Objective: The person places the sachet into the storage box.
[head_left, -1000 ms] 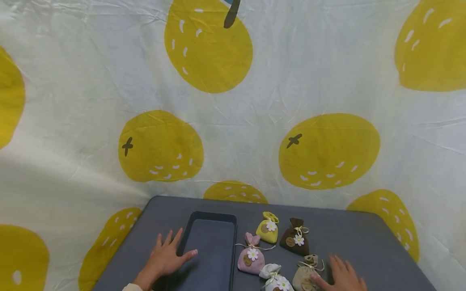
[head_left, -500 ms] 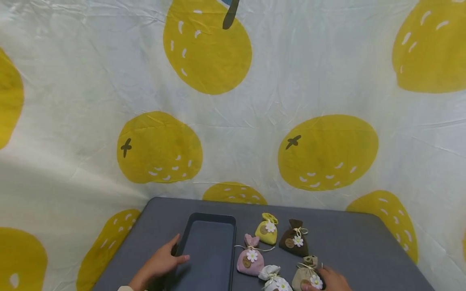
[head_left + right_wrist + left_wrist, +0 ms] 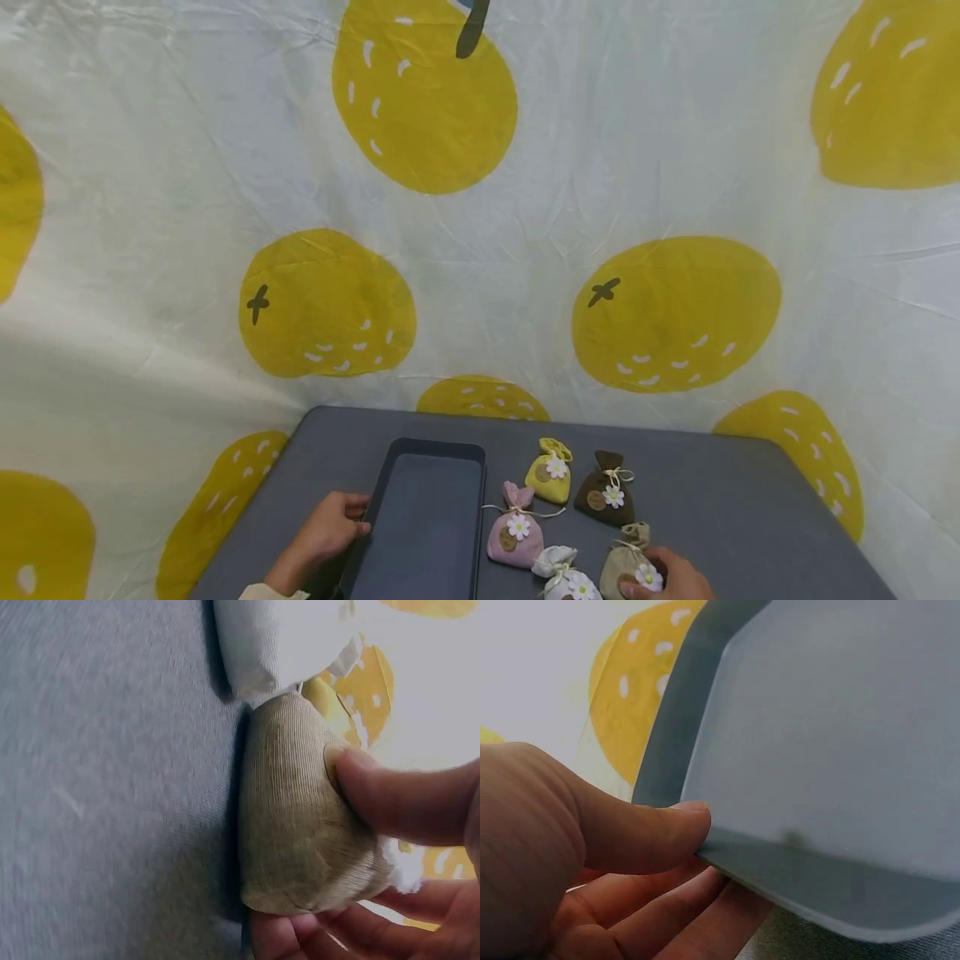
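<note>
My left hand [image 3: 326, 531] pinches the left rim of a dark rectangular tray [image 3: 427, 445], its thumb over the edge and its fingers beneath, as the left wrist view shows. At the lower right of the head view, my right hand [image 3: 673, 577] grips a beige drawstring pouch [image 3: 626, 562] with a white flower on it. In the right wrist view the thumb presses one side of the beige pouch [image 3: 300, 802] and the fingers curl at its other side. A white pouch [image 3: 567, 577] lies just left of the beige one.
Between the tray and my right hand lie a pink pouch [image 3: 516, 537], a yellow pouch [image 3: 550, 477] and a dark brown pouch [image 3: 606, 493]. A grey table [image 3: 712, 483] bears everything. Behind it hangs a white curtain [image 3: 495, 317] printed with yellow fruit.
My left hand, spread over the tray earlier, has moved to its left rim and taken hold. My right hand has moved left onto the beige pouch and gripped it.
</note>
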